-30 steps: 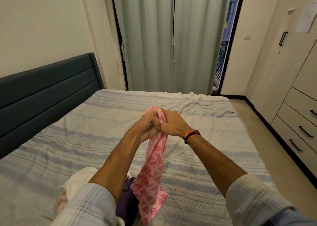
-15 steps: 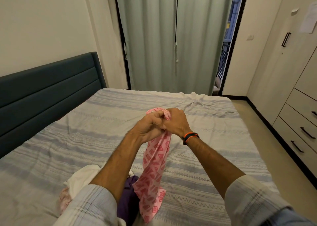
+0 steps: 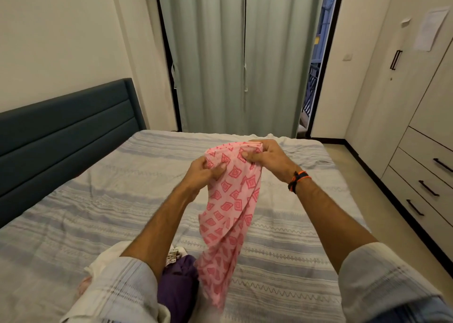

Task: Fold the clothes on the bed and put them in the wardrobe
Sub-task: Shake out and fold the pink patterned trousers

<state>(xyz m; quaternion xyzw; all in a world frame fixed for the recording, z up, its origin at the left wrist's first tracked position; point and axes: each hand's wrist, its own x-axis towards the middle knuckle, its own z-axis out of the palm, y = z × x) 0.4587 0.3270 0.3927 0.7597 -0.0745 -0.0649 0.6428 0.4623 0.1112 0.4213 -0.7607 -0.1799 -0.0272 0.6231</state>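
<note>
A pink garment with red diamond print (image 3: 229, 212) hangs above the bed (image 3: 282, 224), held up by its top edge. My left hand (image 3: 204, 173) pinches the left part of that edge. My right hand (image 3: 267, 157), with an orange and black band at the wrist, grips the right part. The cloth dangles down between my forearms, its lower end near a small pile of clothes at the bed's near edge: a purple garment (image 3: 177, 283) and a white one (image 3: 107, 256), partly hidden by my left sleeve.
A dark blue headboard (image 3: 61, 131) runs along the left. Pale green curtains (image 3: 235, 58) hang beyond the bed. The wardrobe (image 3: 402, 82) with black handles and drawers (image 3: 426, 175) lines the right wall, with a floor strip between it and the bed.
My hands, pressed together on the bunched top of the pink garment before, have moved apart, spreading its top edge open between them.
</note>
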